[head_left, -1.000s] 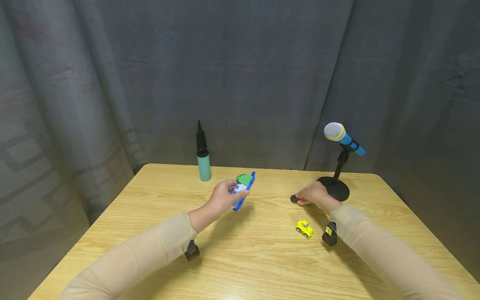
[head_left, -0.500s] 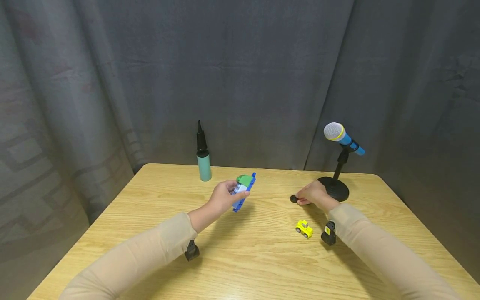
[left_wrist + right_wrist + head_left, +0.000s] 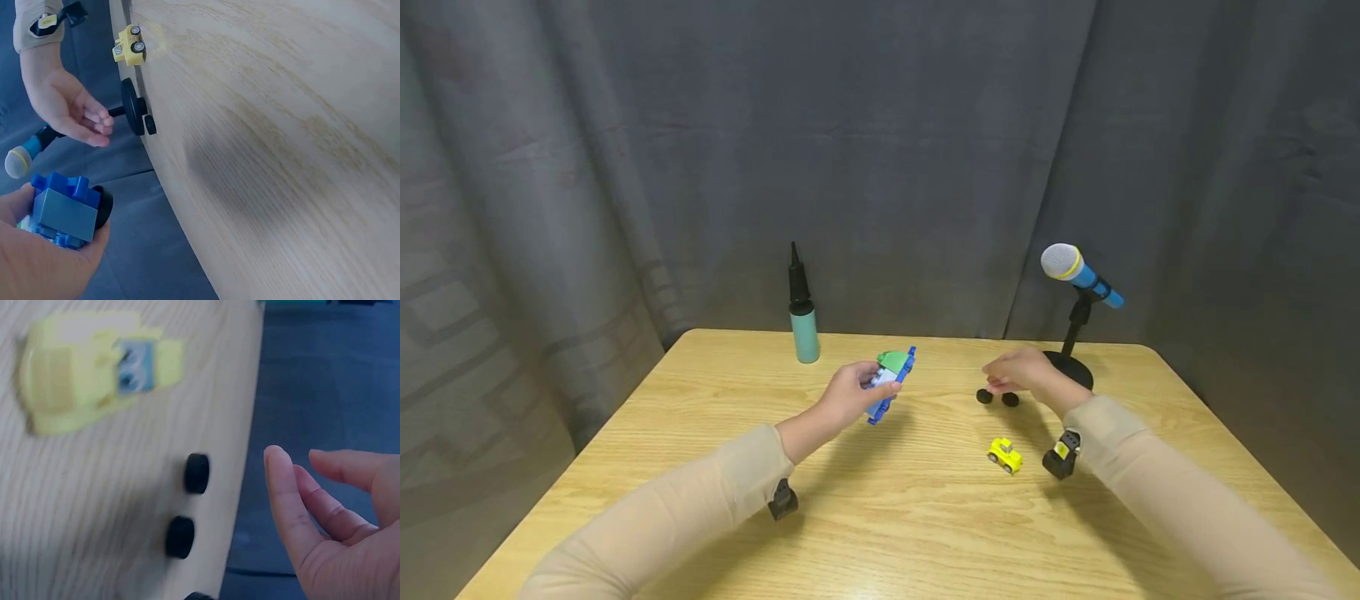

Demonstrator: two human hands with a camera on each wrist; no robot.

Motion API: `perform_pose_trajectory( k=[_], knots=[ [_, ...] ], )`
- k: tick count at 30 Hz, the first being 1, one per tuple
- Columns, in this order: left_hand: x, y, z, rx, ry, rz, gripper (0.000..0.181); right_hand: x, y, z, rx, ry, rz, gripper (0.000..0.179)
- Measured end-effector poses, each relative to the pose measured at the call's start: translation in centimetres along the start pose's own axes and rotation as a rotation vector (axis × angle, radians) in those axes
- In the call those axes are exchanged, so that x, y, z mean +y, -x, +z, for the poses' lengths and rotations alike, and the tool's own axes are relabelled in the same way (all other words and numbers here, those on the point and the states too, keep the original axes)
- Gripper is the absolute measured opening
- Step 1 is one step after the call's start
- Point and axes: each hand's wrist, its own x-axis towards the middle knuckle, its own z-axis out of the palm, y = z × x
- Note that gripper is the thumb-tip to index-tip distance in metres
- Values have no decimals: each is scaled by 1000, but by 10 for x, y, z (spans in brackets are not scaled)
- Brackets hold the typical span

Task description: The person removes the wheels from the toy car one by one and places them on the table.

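My left hand [image 3: 844, 393] grips a toy vehicle of building bricks [image 3: 886, 382], blue with a green top and tilted above the table. In the left wrist view, a blue brick face of the toy vehicle [image 3: 67, 215] and a black wheel [image 3: 104, 207] show between thumb and fingers. My right hand [image 3: 1024, 372] hovers just over two loose black wheels [image 3: 984, 397] lying on the table. Its thumb and fingers are apart in the right wrist view, where the right hand [image 3: 340, 531] holds nothing beside the wheels [image 3: 197, 473].
A yellow toy car [image 3: 1004, 456] stands in front of the wheels. Behind the right hand is a blue microphone [image 3: 1081, 275] on a black stand [image 3: 1070, 367]. A teal hand pump [image 3: 805, 333] stands at the table's back left, before a grey curtain [image 3: 865, 167].
My right hand has risen off the table and drawn away from the wheels, so a second wheel now shows. The left hand keeps its grip on the toy vehicle, barely moving.
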Motion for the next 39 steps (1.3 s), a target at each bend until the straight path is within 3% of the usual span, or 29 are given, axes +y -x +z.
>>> perform_pose_trajectory(
  k=[8, 21, 26, 39],
  knots=[
    [3, 2, 1, -144, -103, 114, 46, -19, 17, 13, -108, -13, -116, 44],
    [13, 7, -3, -215, -365, 213, 49, -51, 40, 36, -278, -91, -250, 61],
    [19, 10, -9, -268, -409, 246, 48, -55, 44, 43, -343, -111, -294, 54],
    [25, 11, -18, -341, -485, 309, 46, -57, 47, 54, -299, -68, -290, 42]
  ],
)
